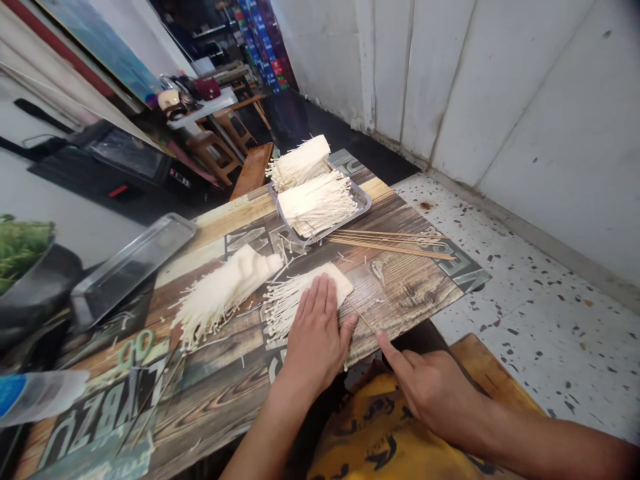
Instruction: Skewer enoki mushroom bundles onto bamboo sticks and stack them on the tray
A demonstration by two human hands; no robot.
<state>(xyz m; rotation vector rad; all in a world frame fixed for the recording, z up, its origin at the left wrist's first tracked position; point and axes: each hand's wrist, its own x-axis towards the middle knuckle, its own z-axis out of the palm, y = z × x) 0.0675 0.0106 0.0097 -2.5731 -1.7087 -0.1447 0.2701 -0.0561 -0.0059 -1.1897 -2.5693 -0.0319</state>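
Observation:
My left hand (317, 323) lies flat on a bunch of enoki mushrooms (343, 279), fingers stretched across it. In my right hand (427, 380), at the table's near edge, is the end of a thin bamboo skewer (364, 316). The skewer's far end meets the cut base of that bunch; how deep it reaches is hidden. Beside it on the left rests a looser pile of enoki (225, 290). Behind, a clear plastic tray (364, 200) carries more enoki bundles (317, 203). Several loose skewers (395, 243) lie to the right of this tray.
Left on the patterned table (220, 400) are an upturned-looking clear container (133, 267), green-handled scissors (136, 350), several thin sticks (155, 397) and a bottle with a blue end (40, 395). A dark bowl of greens (35, 287) stands far left. A white wall (500, 87) rises right.

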